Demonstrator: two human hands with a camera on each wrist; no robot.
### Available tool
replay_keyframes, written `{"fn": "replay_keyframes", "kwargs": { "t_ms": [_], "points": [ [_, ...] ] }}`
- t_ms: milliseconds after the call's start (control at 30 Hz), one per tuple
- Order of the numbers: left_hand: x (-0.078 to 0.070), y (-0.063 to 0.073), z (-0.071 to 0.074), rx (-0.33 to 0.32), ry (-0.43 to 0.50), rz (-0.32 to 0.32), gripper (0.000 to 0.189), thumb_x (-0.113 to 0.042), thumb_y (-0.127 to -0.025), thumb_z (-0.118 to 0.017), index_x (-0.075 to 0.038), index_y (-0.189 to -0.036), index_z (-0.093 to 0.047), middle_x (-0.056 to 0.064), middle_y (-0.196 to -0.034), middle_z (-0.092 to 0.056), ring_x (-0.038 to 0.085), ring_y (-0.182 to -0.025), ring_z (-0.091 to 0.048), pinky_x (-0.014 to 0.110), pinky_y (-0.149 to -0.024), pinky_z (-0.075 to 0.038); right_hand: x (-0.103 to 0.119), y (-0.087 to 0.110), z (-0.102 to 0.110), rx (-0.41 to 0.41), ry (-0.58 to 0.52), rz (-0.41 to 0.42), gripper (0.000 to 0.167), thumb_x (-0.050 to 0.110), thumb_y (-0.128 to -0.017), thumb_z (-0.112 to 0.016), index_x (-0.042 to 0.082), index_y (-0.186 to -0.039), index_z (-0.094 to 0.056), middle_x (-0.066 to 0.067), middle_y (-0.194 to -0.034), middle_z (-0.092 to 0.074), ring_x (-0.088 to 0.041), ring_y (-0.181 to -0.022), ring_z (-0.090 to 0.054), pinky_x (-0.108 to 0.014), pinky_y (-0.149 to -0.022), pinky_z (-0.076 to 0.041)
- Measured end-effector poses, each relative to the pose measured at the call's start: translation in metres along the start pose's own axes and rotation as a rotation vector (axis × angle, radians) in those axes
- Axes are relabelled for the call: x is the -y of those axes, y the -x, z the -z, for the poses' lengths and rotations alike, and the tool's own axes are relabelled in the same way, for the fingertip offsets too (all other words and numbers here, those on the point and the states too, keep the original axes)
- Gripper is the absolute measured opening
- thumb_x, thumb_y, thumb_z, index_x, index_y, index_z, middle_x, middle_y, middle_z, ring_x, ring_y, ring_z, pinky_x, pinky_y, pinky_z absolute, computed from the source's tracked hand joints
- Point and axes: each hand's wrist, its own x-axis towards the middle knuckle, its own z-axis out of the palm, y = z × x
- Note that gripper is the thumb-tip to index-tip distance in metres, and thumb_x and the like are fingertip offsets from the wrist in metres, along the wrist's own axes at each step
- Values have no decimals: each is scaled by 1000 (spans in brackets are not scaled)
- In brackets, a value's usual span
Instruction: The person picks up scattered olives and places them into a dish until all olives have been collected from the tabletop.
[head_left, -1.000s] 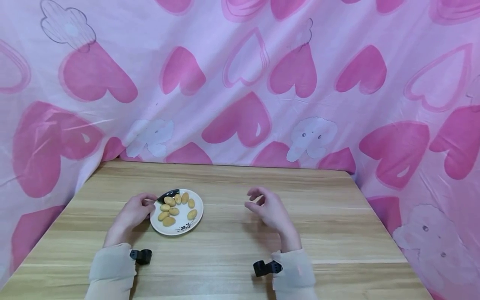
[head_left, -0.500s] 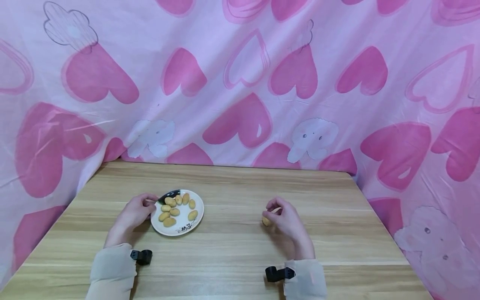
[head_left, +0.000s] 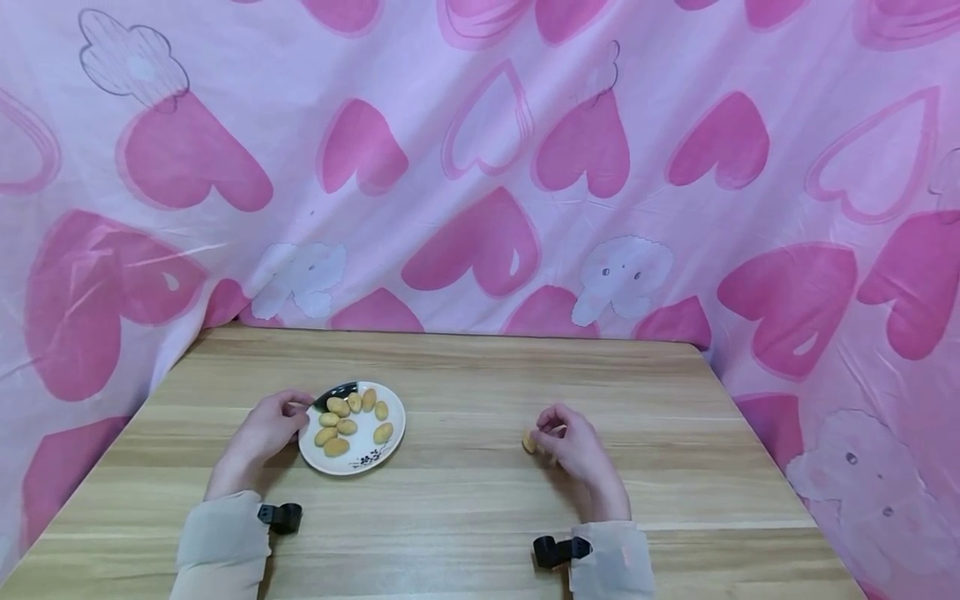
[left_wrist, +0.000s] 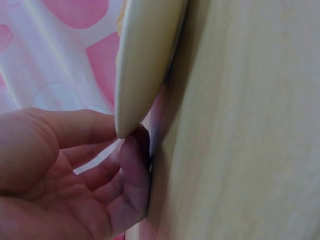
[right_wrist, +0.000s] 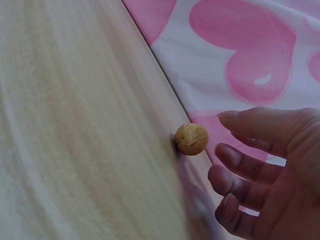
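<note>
At the left of the wooden table, a small white plate [head_left: 363,432] with a dark patch on its rim bears several small yellow-brown potatoes [head_left: 337,447]. My left hand [head_left: 264,428] pinches the plate's left rim between thumb and fingers; the left wrist view shows the plate [left_wrist: 146,60] edge-on, with curled fingers under it. A lone potato [head_left: 529,442] lies on the table right of the middle. Just to its right is my right hand [head_left: 579,450]. In the right wrist view the fingers are spread and loosely bent, apart from the potato [right_wrist: 191,139].
Bare wood [head_left: 450,467] lies between the plate and the lone potato. A pink cloth [head_left: 480,167] with hearts hangs behind the table and along both sides. Each sleeve carries a small black camera, one at the left wrist [head_left: 282,518] and one at the right [head_left: 558,550].
My right hand has moved right and nearer to me. The lone potato shows beside its fingertips from half a second ago and stays in place. My left hand keeps the plate rim.
</note>
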Motion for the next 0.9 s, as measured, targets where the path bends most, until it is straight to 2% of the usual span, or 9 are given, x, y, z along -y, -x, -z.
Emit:
{"fn": "replay_keyframes", "kwargs": {
  "t_ms": [267,500,667,900],
  "points": [
    [0,1,0,0,2,1,37,-2,-95,-47,7,-131,-48,22,-108,-57,28,-93,-55,33,-71,-47,-6,0,-4,30,4,-12,17,3,-85,-73,4,-97,-62,-6,-85,-59,-18,-72,-54,-29,-57,-45],
    [0,2,1,-2,4,0,37,-2,-95,-47,7,-131,-48,23,-109,-57,28,-93,-55,33,-72,-47,-8,-3,-9,26,115,11,17,4,-84,-74,5,-95,-62,-3,-81,-58,-16,-72,-53,-29,-63,-45],
    [1,2,0,-2,-4,-17,37,-3,-95,-48,7,-131,-48,21,-108,-57,28,-93,-55,33,-72,-46,-7,-2,-12,21,129,8,18,4,-83,-74,5,-95,-61,-3,-79,-57,-15,-67,-53,-30,-62,-45],
    [0,3,0,-3,-7,-13,37,-3,-95,-48,7,-131,-49,21,-108,-57,28,-93,-55,33,-72,-46,-3,-4,-17,16,217,50,20,5,-79,-74,7,-94,-61,0,-74,-53,-14,-65,-50,-31,-62,-43]
  ]
}}
